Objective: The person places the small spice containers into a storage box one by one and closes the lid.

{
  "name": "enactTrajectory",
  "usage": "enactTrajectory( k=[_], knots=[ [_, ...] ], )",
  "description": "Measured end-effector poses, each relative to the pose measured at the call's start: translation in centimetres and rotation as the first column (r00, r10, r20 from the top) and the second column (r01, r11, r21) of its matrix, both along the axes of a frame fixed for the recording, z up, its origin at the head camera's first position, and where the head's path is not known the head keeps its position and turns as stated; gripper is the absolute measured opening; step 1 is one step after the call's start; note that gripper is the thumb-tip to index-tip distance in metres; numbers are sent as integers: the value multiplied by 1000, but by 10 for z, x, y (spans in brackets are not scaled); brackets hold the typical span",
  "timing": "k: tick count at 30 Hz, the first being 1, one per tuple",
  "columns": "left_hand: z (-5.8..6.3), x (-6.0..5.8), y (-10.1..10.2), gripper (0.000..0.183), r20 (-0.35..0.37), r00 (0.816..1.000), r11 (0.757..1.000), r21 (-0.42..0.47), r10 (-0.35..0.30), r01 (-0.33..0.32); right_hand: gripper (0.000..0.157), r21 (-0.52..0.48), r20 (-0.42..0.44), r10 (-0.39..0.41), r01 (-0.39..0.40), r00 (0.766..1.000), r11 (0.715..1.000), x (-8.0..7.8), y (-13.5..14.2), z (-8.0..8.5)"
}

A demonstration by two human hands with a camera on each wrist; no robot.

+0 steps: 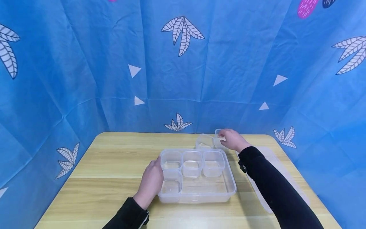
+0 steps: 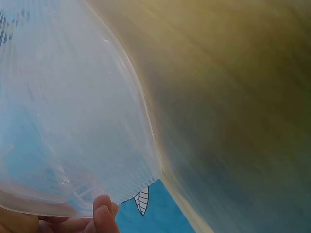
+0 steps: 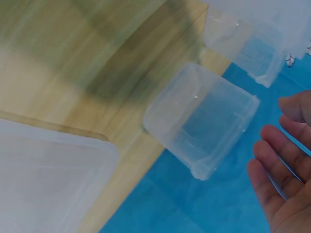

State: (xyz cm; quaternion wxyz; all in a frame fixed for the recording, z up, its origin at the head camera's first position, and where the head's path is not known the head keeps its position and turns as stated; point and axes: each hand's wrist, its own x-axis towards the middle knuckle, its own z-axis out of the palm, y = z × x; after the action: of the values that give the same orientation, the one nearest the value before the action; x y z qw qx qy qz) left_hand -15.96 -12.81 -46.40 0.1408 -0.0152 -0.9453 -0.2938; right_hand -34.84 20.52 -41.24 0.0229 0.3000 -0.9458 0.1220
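Observation:
A large clear plastic storage box [image 1: 206, 198] stands on the table. Inside it, small clear boxes [image 1: 192, 163] fill the back row, and another small box [image 1: 171, 183] sits at the front left. My left hand [image 1: 152, 176] grips the large box's left rim, its fingertips [image 2: 103, 206] showing at the rim in the left wrist view. Behind the large box, two more small boxes stand side by side, a left one [image 1: 204, 141] and a right one [image 3: 204, 116]. My right hand [image 1: 233, 140] is at the right one, fingers loosely bent and apart from it in the right wrist view.
A flat translucent lid [image 1: 268, 159] lies on the table to the right, partly beneath the right forearm. The wooden table [image 1: 114, 165] ends at the back against a blue patterned curtain [image 1: 177, 79], which also hangs along both sides.

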Motion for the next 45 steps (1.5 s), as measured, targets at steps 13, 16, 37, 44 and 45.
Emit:
enactTrajectory(
  k=[13, 16, 37, 44, 45],
  knots=[
    [-2, -1, 0, 42, 9, 1000, 1000, -10, 10, -10, 23, 37, -19, -8, 9, 1000, 999, -4, -1, -18],
    [-1, -1, 0, 41, -13, 1000, 1000, -31, 2, -2, 23, 43, -18, -20, 21, 1000, 999, -4, -1, -19],
    [-1, -1, 0, 41, -1, 1000, 1000, -21, 3, -3, 27, 56, -113, 15, -9, 993, 998, 5, -1, -23],
    [-1, -2, 0, 42, 12, 1000, 999, -30, 12, -11, 32, 66, -125, -3, 11, 992, 998, 12, -2, -22],
    [-1, -2, 0, 42, 9, 1000, 999, -32, 12, -12, 36, 66, -116, -2, 10, 993, 998, 13, -2, -21]
  ],
)
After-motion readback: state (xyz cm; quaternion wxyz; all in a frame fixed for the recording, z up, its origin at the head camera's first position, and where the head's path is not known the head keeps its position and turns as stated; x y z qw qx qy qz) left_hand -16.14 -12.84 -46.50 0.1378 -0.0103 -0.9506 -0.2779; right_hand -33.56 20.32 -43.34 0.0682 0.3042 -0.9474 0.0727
